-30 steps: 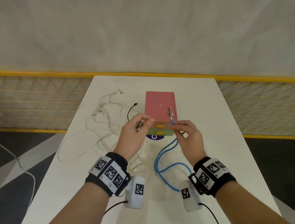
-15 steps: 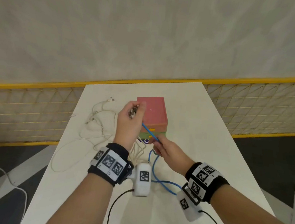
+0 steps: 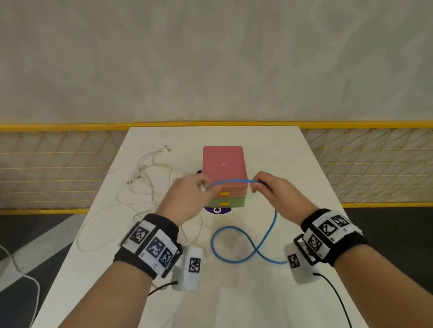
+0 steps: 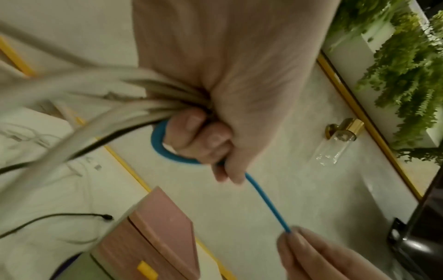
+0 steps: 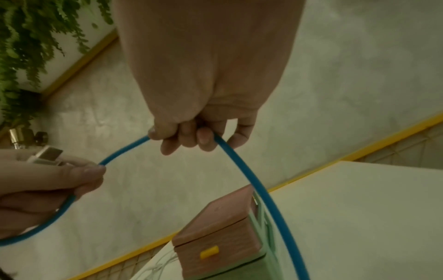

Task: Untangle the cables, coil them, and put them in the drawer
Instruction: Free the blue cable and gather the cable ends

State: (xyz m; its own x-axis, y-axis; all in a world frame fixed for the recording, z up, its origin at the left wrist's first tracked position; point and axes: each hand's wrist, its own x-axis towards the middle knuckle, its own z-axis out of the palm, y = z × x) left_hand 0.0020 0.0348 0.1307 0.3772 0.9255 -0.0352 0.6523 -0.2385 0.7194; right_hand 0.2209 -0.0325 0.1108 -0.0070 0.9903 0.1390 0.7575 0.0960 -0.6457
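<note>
Change: since the earlier frame the right hand [image 3: 276, 195] has risen from the near side of the drawer box to its right edge, and a span of blue cable now stretches level between the two hands.
Left grip: left hand [image 3: 190, 195] has its fingers curled round the thin blue round cable [image 3: 270, 228] near its silver plug end [image 5: 48, 154]; the left wrist view also shows a bundle of white cables [image 4: 95, 91] and a thin black cable [image 4: 79, 151] running into the same fist.
Right grip: right hand fingertips [image 5: 203, 140] pinch the blue cable farther along; thumb and fingers are curled round it.
Blue cable: the held span hangs in the air just in front of the drawer box; from the right hand it drops to the table and lies in a crossed loop near the person, between the wrists.
Drawer box: small pink-and-green plastic drawer unit [image 3: 224, 167] with yellow handles, both drawers closed, at table centre on a purple round marker [image 3: 218, 210].
White cables: tangled loose on the white table [image 3: 288, 170] to the left of the box, one plug [image 3: 165, 149] at the far left.
Surroundings: yellow-framed mesh fence [image 3: 367, 161] beyond the far table edge.
</note>
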